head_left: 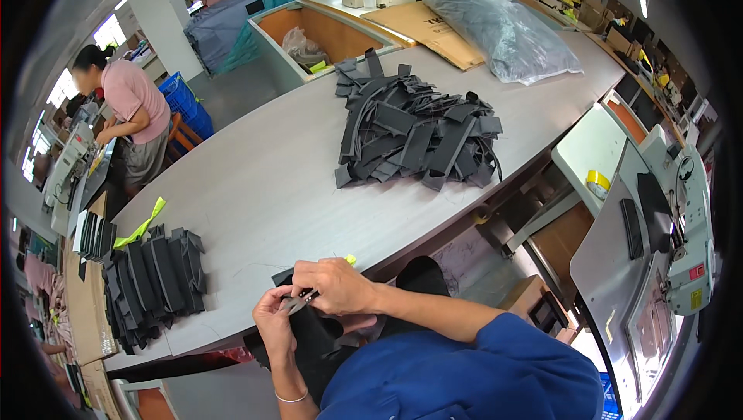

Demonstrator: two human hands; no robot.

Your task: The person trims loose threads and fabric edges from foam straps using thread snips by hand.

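Note:
Over my lap at the table's near edge, my right hand [334,284] is closed around small metal thread snips [297,303]. Their blades point at the fingertips of my left hand [272,318], which pinch a dark fabric strip [283,277]. Much of that strip is hidden by both hands, and its lower part blends with the dark cloth on my lap. A bit of yellow-green material [350,260] shows just beyond my right hand. Farther off on the table lies a loose heap of dark grey fabric strips [418,133]. Neater rows of similar strips [155,281] lie to the left.
A yellow-green ribbon [143,225] rests by the left rows. At the back are flattened cardboard [426,29] and a filled clear plastic bag [503,29]. To my right stands a sewing machine [689,234] with yellow tape [597,183]. A co-worker [131,102] works at far left.

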